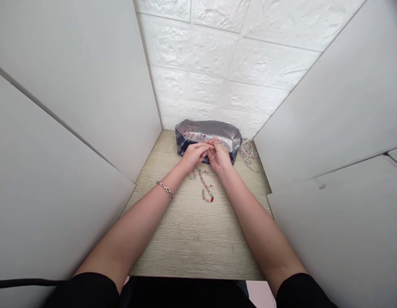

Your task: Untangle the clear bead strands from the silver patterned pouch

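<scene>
Two hands, the left hand (192, 157) and the right hand (219, 158), meet at the fingertips over the near edge of an open bag (214, 127) with loose beads (197, 136) inside; whether they pinch anything is too small to tell. A bead strand (205, 185) lies on the table (188, 239), nearer the person, and a bead pile (249, 153) sits right of the bag.

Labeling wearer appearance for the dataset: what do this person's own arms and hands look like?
Two bare human arms, no gloves. Black sleeves end near the elbows, no markings visible. Left wrist wears a silver-coloured chain bracelet with open links; right wrist has nothing on it. Left hand and right hand are slim; rings or nail polish too small to tell.
</scene>
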A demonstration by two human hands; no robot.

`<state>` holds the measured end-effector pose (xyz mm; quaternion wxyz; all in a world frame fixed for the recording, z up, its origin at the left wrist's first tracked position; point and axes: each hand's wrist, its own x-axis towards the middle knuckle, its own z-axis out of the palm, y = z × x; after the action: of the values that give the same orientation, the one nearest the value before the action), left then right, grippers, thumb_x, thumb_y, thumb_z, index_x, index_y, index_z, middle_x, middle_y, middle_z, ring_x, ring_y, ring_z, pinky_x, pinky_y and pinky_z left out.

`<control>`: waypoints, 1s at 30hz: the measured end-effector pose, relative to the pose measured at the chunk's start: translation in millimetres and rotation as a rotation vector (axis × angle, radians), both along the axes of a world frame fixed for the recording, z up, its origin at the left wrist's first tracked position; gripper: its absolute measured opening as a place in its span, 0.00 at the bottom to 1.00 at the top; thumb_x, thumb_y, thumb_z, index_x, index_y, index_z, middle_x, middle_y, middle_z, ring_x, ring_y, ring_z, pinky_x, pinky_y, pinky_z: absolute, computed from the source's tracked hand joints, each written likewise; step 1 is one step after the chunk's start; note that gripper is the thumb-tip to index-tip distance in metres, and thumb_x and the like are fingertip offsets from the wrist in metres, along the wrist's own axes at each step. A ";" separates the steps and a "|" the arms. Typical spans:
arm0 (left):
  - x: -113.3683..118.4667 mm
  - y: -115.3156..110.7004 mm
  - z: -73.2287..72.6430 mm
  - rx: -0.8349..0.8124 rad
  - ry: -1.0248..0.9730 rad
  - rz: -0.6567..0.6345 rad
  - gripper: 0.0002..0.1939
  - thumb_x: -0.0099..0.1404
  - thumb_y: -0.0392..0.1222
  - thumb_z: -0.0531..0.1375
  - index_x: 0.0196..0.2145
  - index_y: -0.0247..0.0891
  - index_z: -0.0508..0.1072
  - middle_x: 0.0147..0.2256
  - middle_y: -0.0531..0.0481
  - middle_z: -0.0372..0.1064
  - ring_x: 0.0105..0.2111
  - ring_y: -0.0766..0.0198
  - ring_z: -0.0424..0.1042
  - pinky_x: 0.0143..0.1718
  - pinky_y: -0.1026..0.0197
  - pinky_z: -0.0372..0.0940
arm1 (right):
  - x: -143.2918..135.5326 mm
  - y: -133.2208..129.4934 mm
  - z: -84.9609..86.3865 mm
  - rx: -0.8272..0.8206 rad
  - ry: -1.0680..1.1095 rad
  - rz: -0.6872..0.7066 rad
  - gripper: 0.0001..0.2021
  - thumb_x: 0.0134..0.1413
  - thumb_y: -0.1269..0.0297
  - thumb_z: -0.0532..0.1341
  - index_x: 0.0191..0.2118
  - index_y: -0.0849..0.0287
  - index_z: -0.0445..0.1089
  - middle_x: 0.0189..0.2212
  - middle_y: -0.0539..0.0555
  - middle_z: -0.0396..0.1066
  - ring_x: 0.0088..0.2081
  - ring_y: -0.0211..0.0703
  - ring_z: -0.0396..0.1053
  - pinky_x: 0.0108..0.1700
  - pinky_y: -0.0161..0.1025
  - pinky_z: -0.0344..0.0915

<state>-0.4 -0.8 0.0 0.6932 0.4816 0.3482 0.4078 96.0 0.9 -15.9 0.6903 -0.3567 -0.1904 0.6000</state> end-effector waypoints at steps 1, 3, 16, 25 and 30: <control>0.3 -0.2 -0.1 0.012 0.007 -0.001 0.10 0.51 0.41 0.56 0.28 0.32 0.70 0.14 0.59 0.50 0.10 0.80 0.43 0.12 0.69 0.34 | 0.1 -0.2 0.3 -0.002 -0.008 0.012 0.10 0.46 0.62 0.58 0.21 0.62 0.65 0.21 0.49 0.68 0.23 0.30 0.66 0.27 0.26 0.66; 0.7 -0.7 0.3 0.025 0.015 -0.003 0.10 0.51 0.42 0.56 0.27 0.32 0.71 0.15 0.58 0.52 0.11 0.80 0.45 0.12 0.68 0.35 | 0.4 -0.7 0.8 -0.014 -0.039 0.039 0.11 0.47 0.61 0.57 0.21 0.62 0.65 0.20 0.50 0.68 0.21 0.30 0.65 0.24 0.27 0.65; 1.2 -1.3 -1.9 0.046 0.057 0.038 0.10 0.51 0.43 0.56 0.24 0.32 0.70 0.12 0.58 0.52 0.11 0.79 0.44 0.13 0.68 0.36 | 3.1 -1.4 -0.8 0.008 -0.069 0.094 0.10 0.47 0.62 0.57 0.22 0.62 0.66 0.20 0.49 0.68 0.20 0.30 0.64 0.23 0.28 0.66; 1.4 0.0 -3.0 0.041 0.002 0.080 0.11 0.52 0.41 0.55 0.17 0.33 0.62 0.13 0.57 0.55 0.10 0.80 0.47 0.12 0.69 0.38 | 0.1 -4.4 1.0 0.055 -0.081 0.108 0.06 0.43 0.65 0.59 0.23 0.62 0.66 0.19 0.48 0.67 0.20 0.30 0.63 0.23 0.28 0.64; 1.1 0.6 -3.8 0.031 0.001 0.078 0.11 0.52 0.40 0.54 0.17 0.32 0.62 0.13 0.57 0.55 0.09 0.80 0.47 0.11 0.69 0.38 | -1.9 -6.0 2.2 0.046 -0.126 0.102 0.07 0.43 0.65 0.59 0.22 0.62 0.65 0.18 0.48 0.67 0.19 0.30 0.62 0.22 0.28 0.64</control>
<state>0.7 -0.2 -3.9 0.6690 0.4785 0.3606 0.4399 94.1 -5.1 -13.6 0.6537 -0.3675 -0.2651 0.6060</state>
